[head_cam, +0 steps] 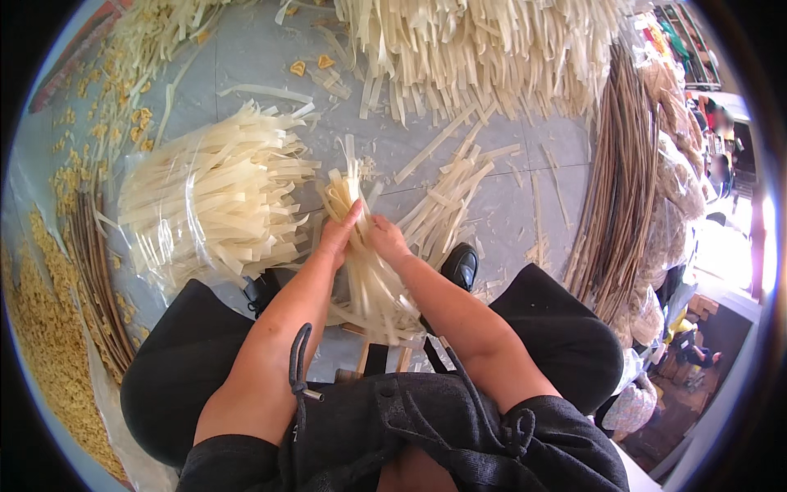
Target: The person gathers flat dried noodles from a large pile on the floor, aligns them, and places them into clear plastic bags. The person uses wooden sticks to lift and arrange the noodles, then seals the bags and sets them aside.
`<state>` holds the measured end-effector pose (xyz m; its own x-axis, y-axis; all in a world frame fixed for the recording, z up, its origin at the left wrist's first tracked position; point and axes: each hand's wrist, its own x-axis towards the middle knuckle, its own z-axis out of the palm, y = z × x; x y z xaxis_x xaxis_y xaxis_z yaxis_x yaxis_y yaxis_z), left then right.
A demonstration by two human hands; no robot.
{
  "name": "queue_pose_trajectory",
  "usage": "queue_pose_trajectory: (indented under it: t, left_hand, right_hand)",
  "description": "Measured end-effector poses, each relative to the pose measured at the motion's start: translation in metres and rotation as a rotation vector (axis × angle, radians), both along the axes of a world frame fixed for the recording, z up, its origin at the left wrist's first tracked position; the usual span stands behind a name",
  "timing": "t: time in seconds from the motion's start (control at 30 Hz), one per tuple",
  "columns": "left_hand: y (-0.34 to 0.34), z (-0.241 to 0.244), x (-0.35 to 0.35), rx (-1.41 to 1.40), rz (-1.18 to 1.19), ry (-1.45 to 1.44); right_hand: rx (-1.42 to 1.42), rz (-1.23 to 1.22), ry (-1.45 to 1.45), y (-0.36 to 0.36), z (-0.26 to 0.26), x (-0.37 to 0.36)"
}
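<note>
My left hand (340, 237) grips a bundle of flat, pale dried strips (369, 277), perhaps dried noodles or tofu skin, between my knees. The thumb lies along the bundle's folded upper end, and loose ends fan out downwards. On the bundle's right side is my right hand (388, 238), its fingers curled against the strips; what its fingertips pinch is hidden. Left of my hands lies a large stack of the same strips (227, 190), partly wrapped in clear plastic (169, 240). A smaller loose pile (452, 206) lies on the floor to the right.
A big heap of strips (492, 49) covers the far floor. Long thin brown sticks (621, 178) lie at right beside filled plastic bags (676, 166); more sticks (98, 270) lie at left. Small yellow pieces (49, 344) spread along the left edge. People (688, 350) are in the right background.
</note>
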<state>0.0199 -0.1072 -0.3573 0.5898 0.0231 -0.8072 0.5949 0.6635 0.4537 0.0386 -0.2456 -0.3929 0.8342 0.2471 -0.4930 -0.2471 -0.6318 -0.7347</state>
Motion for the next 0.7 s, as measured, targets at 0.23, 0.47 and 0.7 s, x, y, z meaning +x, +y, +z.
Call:
queue_pose_trajectory:
  t: [0.23, 0.47, 0.7]
  left_hand:
    - [0.003, 0.101, 0.03, -0.131, -0.149, -0.325]
    - [0.031, 0.247, 0.049, -0.018, 0.045, -0.482]
    - [0.018, 0.32, 0.003, -0.063, -0.219, -0.599]
  right_hand:
    - [-0.008, -0.176, -0.295, 0.031, 0.143, 0.035]
    - [0.039, 0.233, -0.507, 0.036, 0.311, 0.032]
    - [-0.202, 0.482, -0.677, -0.002, 0.401, -0.035]
